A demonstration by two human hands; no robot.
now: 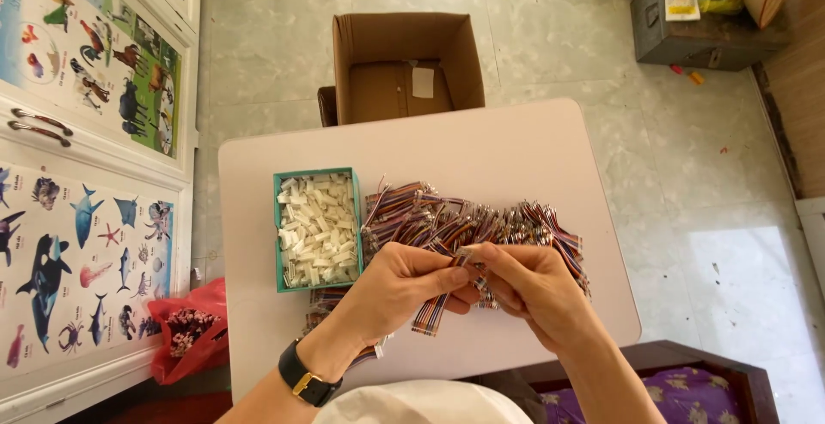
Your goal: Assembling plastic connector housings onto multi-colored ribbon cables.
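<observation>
My left hand (397, 285) and my right hand (528, 286) meet over the near part of a small white table (507, 145). Together they pinch one multicoloured ribbon cable (432, 311) at its upper end, and its striped tail hangs down below my left fingers. Just beyond the hands lies a long heap of the same ribbon cables (464, 218), stretched across the table. A green tray (316, 227) full of small white plastic connectors sits left of the heap, close to my left hand. A black wristwatch (305, 378) is on my left wrist.
An open, nearly empty cardboard box (404, 67) stands on the tiled floor beyond the table. A red plastic bag (191, 329) lies on the floor at the left, by a cabinet with animal posters (82, 244). A grey metal box (692, 20) is at the far right.
</observation>
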